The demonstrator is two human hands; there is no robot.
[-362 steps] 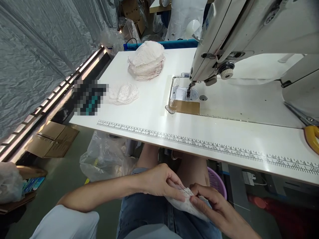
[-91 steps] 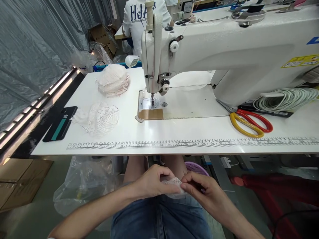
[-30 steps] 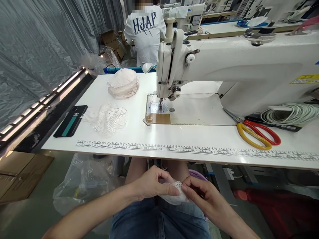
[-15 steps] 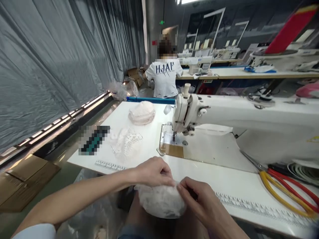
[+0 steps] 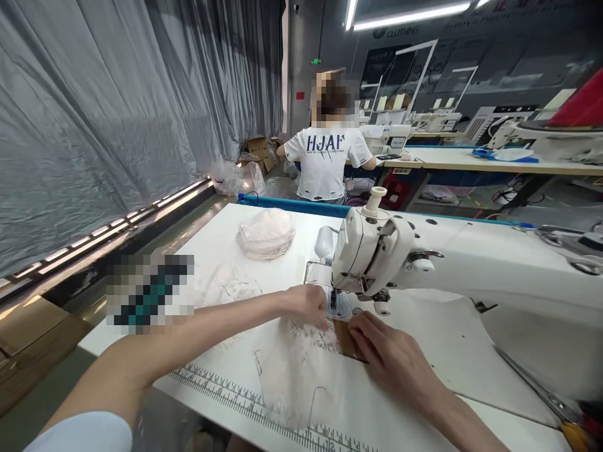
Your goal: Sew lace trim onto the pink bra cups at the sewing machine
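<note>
A white lace piece [image 5: 301, 364] lies on the white sewing table [image 5: 221, 232], its far edge just in front of the needle. My left hand [image 5: 304, 304] pinches that far edge with closed fingers. My right hand [image 5: 384, 351] presses down on the lace's right side beside the brown patch [image 5: 347, 342] of the needle plate, fingers together. The white sewing machine [image 5: 447, 263] has its head directly above and behind both hands.
A stack of pinkish lace cups [image 5: 266, 232] sits at the table's far side, and a loose lace piece [image 5: 230, 285] lies left of my forearm. A pixelated phone [image 5: 148, 292] is at the left edge. Scissors [image 5: 572, 427] are at the right. A person in a white shirt [image 5: 327, 160] sits ahead.
Both hands have risen from my lap and carried the lace piece onto the table, laying it out in front of the needle. The view has tilted upward.
</note>
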